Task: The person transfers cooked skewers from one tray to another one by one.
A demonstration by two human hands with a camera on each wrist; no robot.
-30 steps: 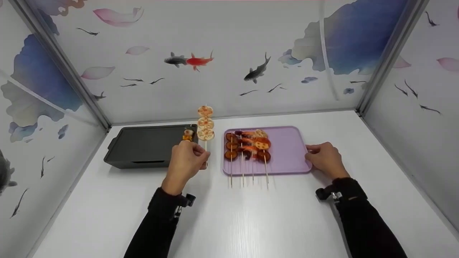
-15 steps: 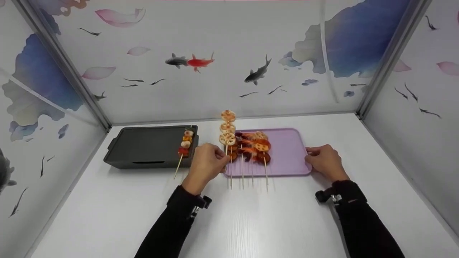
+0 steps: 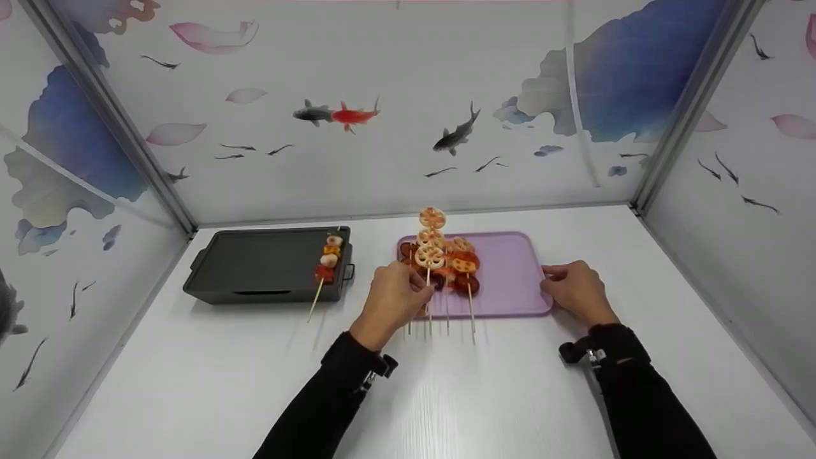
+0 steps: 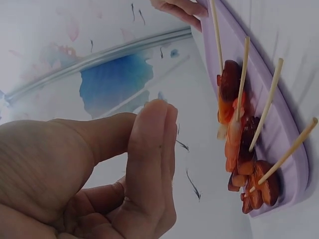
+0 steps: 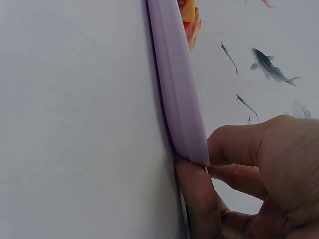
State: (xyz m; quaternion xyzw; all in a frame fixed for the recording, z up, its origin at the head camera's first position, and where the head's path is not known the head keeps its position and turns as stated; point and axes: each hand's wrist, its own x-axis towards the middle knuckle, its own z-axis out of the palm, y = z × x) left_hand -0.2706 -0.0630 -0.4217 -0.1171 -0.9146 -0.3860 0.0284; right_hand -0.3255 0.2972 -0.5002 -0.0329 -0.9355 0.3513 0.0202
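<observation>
My left hand (image 3: 392, 299) pinches the stick of a lotus root skewer (image 3: 429, 257), three pale slices standing upright over the left part of the purple tray (image 3: 508, 274). In the left wrist view the skewer is hidden behind the curled fingers (image 4: 149, 159). Several other skewers lie on the tray, their sticks poking over its near edge; one carries dark round slices (image 4: 266, 186), another an orange-red shrimp-like piece (image 4: 233, 139). At the tray's right edge, my right hand (image 3: 581, 290) pinches the rim between thumb and fingers, as the right wrist view (image 5: 234, 164) shows.
A dark grey rectangular griddle (image 3: 261, 268) stands at the left of the white table (image 3: 446, 395). One mixed skewer (image 3: 328, 260) lies across its right end, its stick overhanging the front. Printed wall panels (image 3: 408, 159) enclose the back and sides.
My left hand has carried the lotus root skewer right, from beside the griddle to over the tray's left part. The mixed skewer on the griddle came into full view. My right hand stays on the tray.
</observation>
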